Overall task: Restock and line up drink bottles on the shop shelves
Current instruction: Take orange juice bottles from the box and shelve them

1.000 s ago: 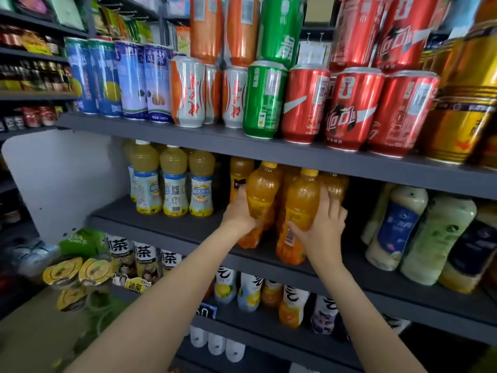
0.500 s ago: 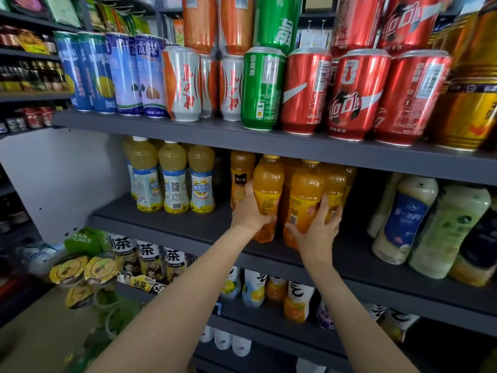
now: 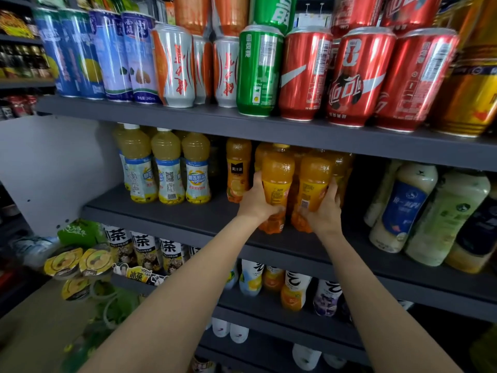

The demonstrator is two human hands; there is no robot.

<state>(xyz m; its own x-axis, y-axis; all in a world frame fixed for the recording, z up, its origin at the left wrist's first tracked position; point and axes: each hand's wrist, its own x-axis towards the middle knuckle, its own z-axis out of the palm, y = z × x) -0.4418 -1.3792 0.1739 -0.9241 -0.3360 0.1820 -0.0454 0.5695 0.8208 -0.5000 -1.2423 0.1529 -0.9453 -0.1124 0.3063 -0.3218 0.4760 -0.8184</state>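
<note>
- Two forearms are seen, bare from elbow to wrist; no sleeves are visible.
- The left hand (image 3: pixel 257 203) and right hand (image 3: pixel 324 211) are ungloved.
- Fingers are slender.

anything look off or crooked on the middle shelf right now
Nothing spilled or damaged. The two orange juice bottles in the left hand and right hand sit nearer the shelf's front edge than the lone orange bottle to their left, so that row isn't lined up yet.
</note>
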